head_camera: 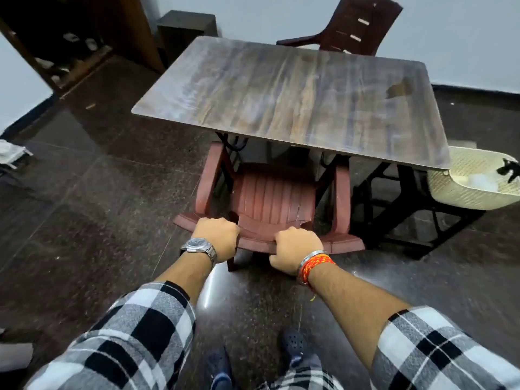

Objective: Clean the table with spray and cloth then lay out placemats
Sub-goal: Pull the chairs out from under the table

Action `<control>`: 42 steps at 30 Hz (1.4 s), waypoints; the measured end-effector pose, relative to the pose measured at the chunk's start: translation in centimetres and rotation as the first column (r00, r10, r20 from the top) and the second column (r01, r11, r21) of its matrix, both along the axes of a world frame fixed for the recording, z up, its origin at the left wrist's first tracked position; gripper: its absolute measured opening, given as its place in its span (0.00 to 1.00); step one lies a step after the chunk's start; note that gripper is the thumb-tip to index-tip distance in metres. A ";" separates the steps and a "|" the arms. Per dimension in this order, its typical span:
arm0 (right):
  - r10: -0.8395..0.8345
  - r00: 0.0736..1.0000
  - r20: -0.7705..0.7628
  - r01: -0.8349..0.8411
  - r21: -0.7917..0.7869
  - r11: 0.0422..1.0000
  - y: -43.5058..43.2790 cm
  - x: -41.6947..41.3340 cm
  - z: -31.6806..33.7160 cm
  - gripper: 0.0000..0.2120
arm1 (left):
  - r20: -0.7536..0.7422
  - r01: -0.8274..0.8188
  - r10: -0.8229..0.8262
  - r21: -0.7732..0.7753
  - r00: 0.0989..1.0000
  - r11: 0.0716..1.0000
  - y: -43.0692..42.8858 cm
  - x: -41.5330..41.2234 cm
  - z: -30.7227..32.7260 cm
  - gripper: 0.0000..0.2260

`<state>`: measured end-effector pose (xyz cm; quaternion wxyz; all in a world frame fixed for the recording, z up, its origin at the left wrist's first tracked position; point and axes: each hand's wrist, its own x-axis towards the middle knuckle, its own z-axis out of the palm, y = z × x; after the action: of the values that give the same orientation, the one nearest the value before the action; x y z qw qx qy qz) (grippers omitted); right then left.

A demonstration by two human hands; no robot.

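Observation:
A wood-grain table (295,97) stands ahead of me with a bare top and a chipped patch near its far right corner. A reddish-brown plastic chair (270,198) is tucked partly under its near edge, back towards me. My left hand (216,236) grips the top rail of the chair's back on the left. Gripping the same rail on the right is my right hand (297,247). No spray, cloth or placemats are in view.
A second dark plastic chair (357,26) stands at the table's far side. A cream basket (475,178) with something white and black inside sits by the table's right end. A dark wooden shelf unit (70,38) is at the back left. The floor is dark stone.

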<state>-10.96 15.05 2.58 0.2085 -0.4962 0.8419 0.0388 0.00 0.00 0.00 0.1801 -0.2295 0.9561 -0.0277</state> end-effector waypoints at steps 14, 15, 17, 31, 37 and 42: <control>-0.083 0.991 -0.103 0.086 0.023 0.996 -4.2 -0.8 -1.6 0.17 | -0.069 0.089 -0.086 0.043 0.994 0.995 -4.2 -0.9 0.3 0.06; -0.079 0.991 -0.105 0.082 0.024 0.996 -4.4 -1.1 -1.6 0.17 | -0.074 0.089 -0.085 0.050 0.994 0.995 -4.4 -1.2 0.4 0.04; -0.081 0.991 -0.106 0.083 0.021 0.996 -4.7 -1.8 -1.6 0.17 | -0.079 0.090 -0.085 0.057 0.993 0.994 -4.7 -1.7 0.3 0.04; -0.090 0.987 -0.136 0.084 -0.043 0.996 -7.8 -5.2 -2.4 0.16 | -0.077 0.110 -0.106 0.048 0.991 0.993 -8.1 -5.2 0.4 0.05; -0.086 0.986 -0.143 0.081 -0.044 0.996 -8.9 -6.7 -2.6 0.19 | -0.074 0.107 -0.103 0.051 0.992 0.993 -9.1 -6.6 0.2 0.05; -0.078 0.988 -0.135 0.073 -0.040 0.996 -9.4 -7.1 -2.5 0.18 | -0.051 0.102 -0.100 0.027 0.994 0.994 -9.7 -7.2 0.1 0.07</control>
<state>-18.10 5.64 0.07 0.1429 -0.4636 0.8730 0.0498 -7.19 -9.74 0.06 0.1583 -0.1787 0.9709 -0.0168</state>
